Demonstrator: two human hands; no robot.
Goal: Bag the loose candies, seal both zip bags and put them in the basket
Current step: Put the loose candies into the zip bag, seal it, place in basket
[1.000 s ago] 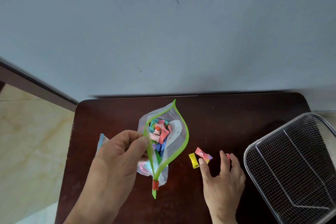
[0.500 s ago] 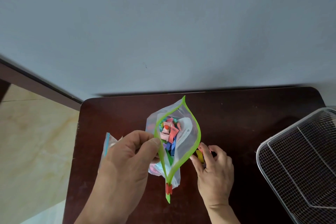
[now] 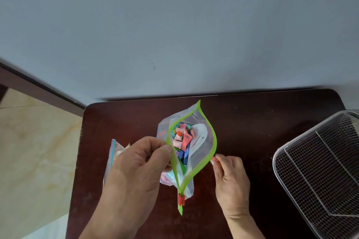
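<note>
Over the dark wooden bench (image 3: pixel 252 122) both hands work at a clear zip bag (image 3: pixel 202 141) with a green zip rim. The left hand (image 3: pixel 136 170) reaches in from below, back of the hand up, thumb and forefinger pinching the bag's left rim and holding the mouth wide open. The right hand (image 3: pixel 231 176) is at the bag's right rim, fingers curled together and pinching a small pink-wrapped candy (image 3: pixel 214 158) that touches the green edge. Inside the bag lies a heap of wrapped candies (image 3: pixel 182 139) in pink, blue, green and orange. A red slider (image 3: pixel 181 199) sits at the near end of the zip. A second bag (image 3: pixel 113 151) with a blue edge lies on the bench, partly hidden behind the left hand. A wire mesh basket (image 3: pixel 320 170) stands at the bench's right end, well apart from the bags.
</note>
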